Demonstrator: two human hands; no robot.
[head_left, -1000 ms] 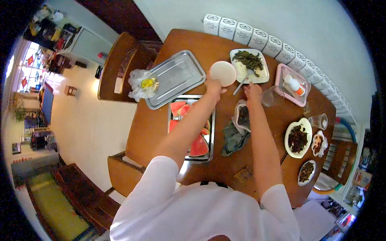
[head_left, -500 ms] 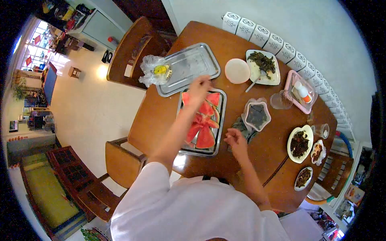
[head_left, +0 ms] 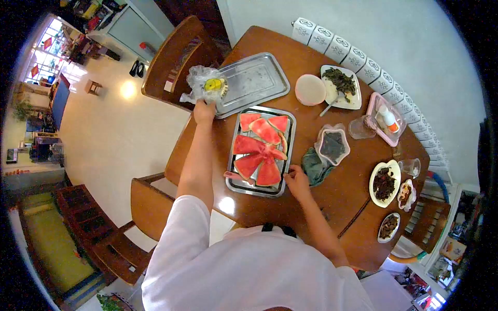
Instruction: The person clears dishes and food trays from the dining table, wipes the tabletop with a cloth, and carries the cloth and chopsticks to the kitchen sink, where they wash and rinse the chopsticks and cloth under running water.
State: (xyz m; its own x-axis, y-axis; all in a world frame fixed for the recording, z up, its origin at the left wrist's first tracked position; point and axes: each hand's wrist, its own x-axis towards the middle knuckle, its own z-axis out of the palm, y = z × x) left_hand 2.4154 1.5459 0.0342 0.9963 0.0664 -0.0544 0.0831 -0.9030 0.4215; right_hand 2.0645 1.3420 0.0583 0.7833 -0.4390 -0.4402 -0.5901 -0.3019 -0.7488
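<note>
Presently our left hand (head_left: 204, 112) touches the plastic bag (head_left: 199, 82), our right hand (head_left: 297, 182) the watermelon tray (head_left: 291, 136); we can't tell their closure.

Just beyond the left grip (head_left: 204, 111), the bag (head_left: 198, 78) is thin, clear, crinkled plastic with a glossy look; beside it, the flat tray (head_left: 246, 85) is smooth grey metal with a soft sheen. At the right grip (head_left: 296, 182), the fruit tray (head_left: 292, 136) has a shiny metal rim. Near that grip, the cloth (head_left: 314, 170) looks matt and creased, and the scalloped bowl (head_left: 345, 149) resembles translucent plastic. The surface (head_left: 332, 207) beneath is brown, wood-like and glossy. Farther from the right grip, the square plate (head_left: 354, 103) looks smooth, white and glazed.
</note>
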